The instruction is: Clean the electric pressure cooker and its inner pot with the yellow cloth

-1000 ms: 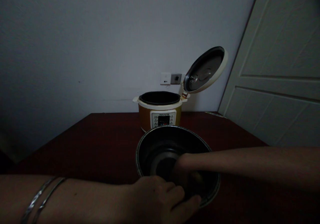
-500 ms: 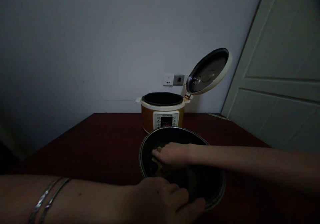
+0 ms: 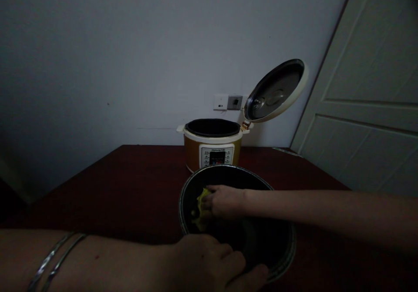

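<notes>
A dark round pot (image 3: 235,175) is tilted with its mouth toward me, in front of the pressure cooker. My left hand (image 3: 217,259) grips its near rim; the fingertips are partly hidden in shadow. Inside the pot, my right hand (image 3: 225,200) presses a yellow cloth (image 3: 202,198) against the left part of the inner wall. The cloth bunches out past the fingers. Beyond the pot stands the orange and white electric pressure cooker (image 3: 192,150), its hinged lid (image 3: 277,92) raised to the right. Neither hand touches the cooker.
Everything rests on a dark red table (image 3: 130,183) pushed against a pale wall (image 3: 130,57). Wall sockets (image 3: 227,102) sit just behind the cooker. A pale panelled door (image 3: 369,122) is at the right. The light is dim.
My right hand has shifted slightly and its fingers have opened out a little, so more of the yellow cloth shows. My left hand stays on the rim.
</notes>
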`<control>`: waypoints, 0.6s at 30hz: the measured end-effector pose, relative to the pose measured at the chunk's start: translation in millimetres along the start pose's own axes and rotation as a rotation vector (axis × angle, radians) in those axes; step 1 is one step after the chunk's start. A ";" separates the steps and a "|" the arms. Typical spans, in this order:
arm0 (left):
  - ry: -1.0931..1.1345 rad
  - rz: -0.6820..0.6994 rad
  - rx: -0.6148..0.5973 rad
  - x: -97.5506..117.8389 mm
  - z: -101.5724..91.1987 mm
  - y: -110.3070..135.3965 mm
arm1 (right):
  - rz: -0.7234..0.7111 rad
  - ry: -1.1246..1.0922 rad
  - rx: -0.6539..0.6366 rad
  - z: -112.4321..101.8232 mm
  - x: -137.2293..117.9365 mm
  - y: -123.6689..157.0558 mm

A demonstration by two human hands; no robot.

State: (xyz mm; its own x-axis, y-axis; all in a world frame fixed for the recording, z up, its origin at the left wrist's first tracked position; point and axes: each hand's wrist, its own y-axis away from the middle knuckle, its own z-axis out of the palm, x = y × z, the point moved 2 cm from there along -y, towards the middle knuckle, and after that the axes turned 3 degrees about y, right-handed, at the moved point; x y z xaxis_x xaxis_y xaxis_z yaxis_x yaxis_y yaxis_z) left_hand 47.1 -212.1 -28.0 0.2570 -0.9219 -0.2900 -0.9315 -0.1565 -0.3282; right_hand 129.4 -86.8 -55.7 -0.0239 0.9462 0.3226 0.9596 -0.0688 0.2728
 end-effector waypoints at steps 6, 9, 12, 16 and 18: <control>0.014 -0.009 -0.020 1.3 -4.8 -1.2 | 0.382 -0.086 -0.406 5.0 12.0 27.9; 0.013 -0.017 -0.013 1.7 -4.9 -0.6 | 0.394 -0.266 -0.541 13.2 -1.5 35.3; 0.045 -0.049 -0.023 2.6 -0.8 0.6 | 0.270 -0.565 -0.559 19.6 -21.0 27.6; 0.175 -0.175 0.081 -0.3 -4.5 -0.1 | 0.214 -0.718 -0.513 17.4 -31.5 18.8; 0.316 -0.223 0.117 -8.7 -16.1 -2.3 | 0.218 -0.739 -0.503 12.9 -30.3 21.7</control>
State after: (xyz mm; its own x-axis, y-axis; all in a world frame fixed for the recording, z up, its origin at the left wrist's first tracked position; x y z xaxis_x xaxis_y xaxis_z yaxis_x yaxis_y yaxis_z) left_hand 42.8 -209.4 -10.2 0.3410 -0.9363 0.0843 -0.8216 -0.3404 -0.4573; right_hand 154.5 -112.9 -71.2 0.4944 0.8456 -0.2013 0.6831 -0.2347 0.6916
